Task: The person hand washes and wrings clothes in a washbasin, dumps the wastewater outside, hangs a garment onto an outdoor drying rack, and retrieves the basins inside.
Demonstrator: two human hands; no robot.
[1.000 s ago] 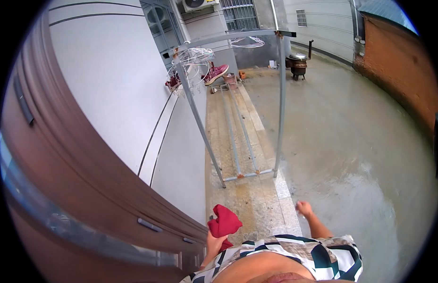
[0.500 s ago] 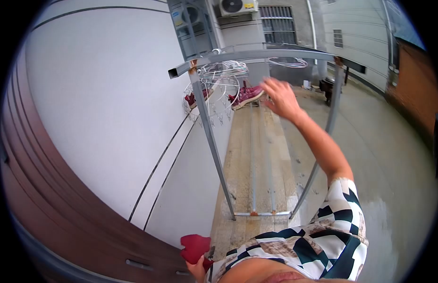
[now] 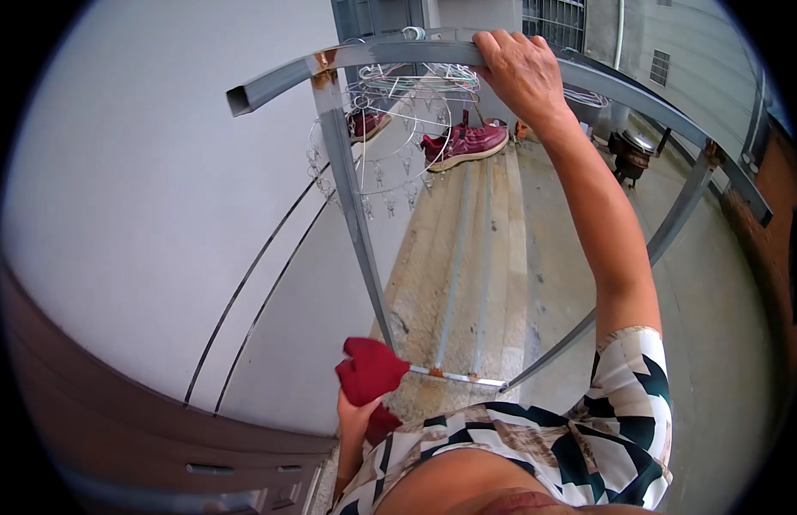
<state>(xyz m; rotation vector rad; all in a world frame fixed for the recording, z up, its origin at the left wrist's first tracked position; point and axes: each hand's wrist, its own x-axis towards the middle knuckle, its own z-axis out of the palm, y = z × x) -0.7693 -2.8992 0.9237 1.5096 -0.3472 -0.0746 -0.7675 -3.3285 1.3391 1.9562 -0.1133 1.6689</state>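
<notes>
My right hand (image 3: 526, 75) is closed over the top bar of a grey metal drying rack (image 3: 390, 53), its fingers wrapped across the tube. Low on the left, my left hand (image 3: 355, 416) holds a bunched red cloth (image 3: 371, 371), which sticks out above and below the grip. Beneath the bar, beside my right hand, hang several wire clothes hangers (image 3: 424, 79). A round clip hanger (image 3: 397, 184) with small clips dangles under them. Behind it a maroon sneaker (image 3: 471, 144) appears to hang from the rack, and a second maroon sneaker (image 3: 368, 126) is partly hidden by the rack's leg.
A white wall (image 3: 158, 172) runs along the left, with a brown door (image 3: 158, 455) at lower left. Stone steps (image 3: 450, 257) lie under the rack. A small stove with a lidded pot (image 3: 632, 154) stands on the wet concrete floor (image 3: 716, 343) at right.
My right hand has come up from in front of the rack and closed on its top bar. The rack looks nearer. My left hand, with the red cloth, is higher in view.
</notes>
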